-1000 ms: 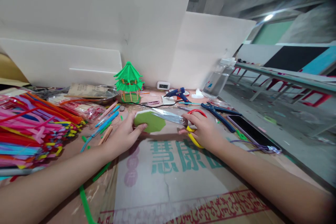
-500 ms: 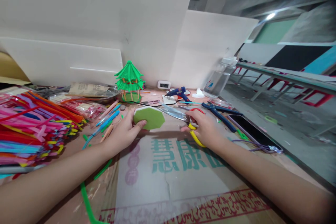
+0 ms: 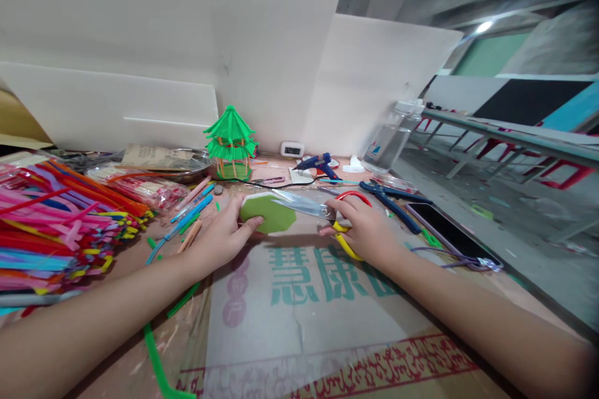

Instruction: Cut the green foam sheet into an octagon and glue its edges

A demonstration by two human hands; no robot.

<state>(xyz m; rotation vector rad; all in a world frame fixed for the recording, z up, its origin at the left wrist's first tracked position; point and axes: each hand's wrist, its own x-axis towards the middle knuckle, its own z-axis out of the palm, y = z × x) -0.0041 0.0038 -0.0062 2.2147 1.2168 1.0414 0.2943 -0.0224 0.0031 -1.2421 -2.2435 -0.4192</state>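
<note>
Pinched between the thumb and fingers of my left hand (image 3: pixel 233 224) is a green many-sided piece of card (image 3: pixel 269 217) with a pale edge along its top. My right hand (image 3: pixel 362 227) grips a pair of scissors (image 3: pixel 306 204) by red and yellow handles. The scissors point left, and their blades lie across the card's upper right edge; whether the blades are parted is hard to make out. Both hands are above a printed cardboard sheet (image 3: pixel 299 318). Behind the card stands a small green pagoda model (image 3: pixel 231 143).
Bundles of coloured pipe cleaners (image 3: pixel 60 218) lie at left. Toward the back are a blue glue gun (image 3: pixel 318 163), a small white clock (image 3: pixel 292 149) and a water bottle (image 3: pixel 390 137). Blue-handled pliers (image 3: pixel 393 206) and a phone (image 3: pixel 449 234) lie at right.
The scissors have shifted left, so their blades now overlap the card's upper edge. My right hand's grip on the handles has altered slightly; the left hand has barely moved.
</note>
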